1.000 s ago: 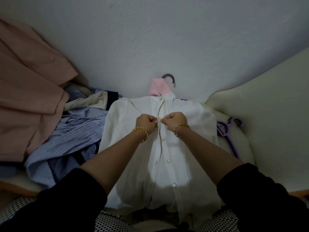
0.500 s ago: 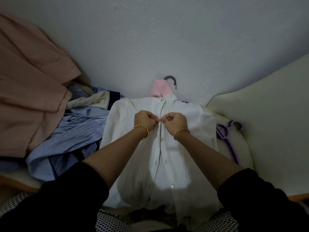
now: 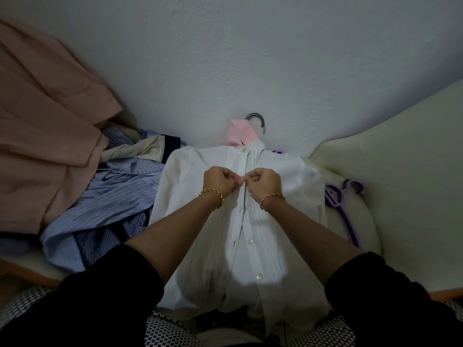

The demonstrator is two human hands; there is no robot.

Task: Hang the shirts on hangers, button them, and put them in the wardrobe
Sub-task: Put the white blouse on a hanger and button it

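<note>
The left hand [image 3: 220, 180] and right hand [image 3: 263, 182] are both pinching the placket of the white shirt [image 3: 240, 234], which is lying on its hanger [image 3: 255, 118] against the wall [image 3: 225, 58]

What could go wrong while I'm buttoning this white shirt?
The left hand and right hand pinch the shirt near one button. The lower buttons look undone, so a mismatched hole might skew the front. Tugging might also slide the shirt off its hanger.
</note>
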